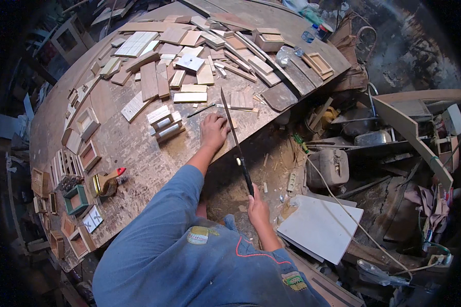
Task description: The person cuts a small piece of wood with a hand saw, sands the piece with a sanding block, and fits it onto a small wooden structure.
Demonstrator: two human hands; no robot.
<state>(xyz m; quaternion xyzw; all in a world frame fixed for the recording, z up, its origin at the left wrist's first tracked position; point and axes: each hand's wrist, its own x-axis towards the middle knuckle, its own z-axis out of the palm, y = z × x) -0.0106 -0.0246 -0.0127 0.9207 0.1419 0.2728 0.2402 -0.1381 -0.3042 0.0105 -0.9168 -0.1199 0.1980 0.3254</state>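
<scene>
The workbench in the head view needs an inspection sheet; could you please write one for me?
Surface: wooden bench, scuffed and stained.
Job's things: long dark blade with a black handle, crossing the bench edge in the picture.
Clutter: wood pieces crowd the far part; small boxes and a paintbrush lie on the left.
Hands: right hand grips the handle; left hand is at the bench edge, anything under its fingers unclear.
Cables: pale cord across a white board.
Surroundings: grey plastic can beyond the board.
</scene>
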